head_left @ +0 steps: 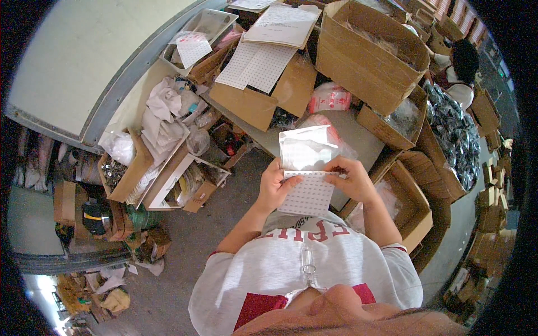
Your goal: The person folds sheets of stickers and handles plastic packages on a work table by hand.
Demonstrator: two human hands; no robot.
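In front of my chest, I hold a white sheet (309, 196) printed with rows of small marks, like a label sheet. My left hand (273, 187) pinches its left edge, thumb on top. My right hand (352, 178) grips the upper right part with bent fingers. Just beyond it, a brightly lit white sheet or flat packet (307, 150) stands up from the same spot; glare hides its surface, and I cannot tell whether the two are joined. Behind it lies a clear plastic bag with red print (330, 97) on the table (364, 131).
Open cardboard boxes (370, 56) crowd the table's far and right sides. More printed sheets (255, 64) lie on a carton at the back. To the left stand boxes of paper and bags (162, 131). Black plastic-wrapped items (451, 131) fill a right-hand box, near another person (462, 67).
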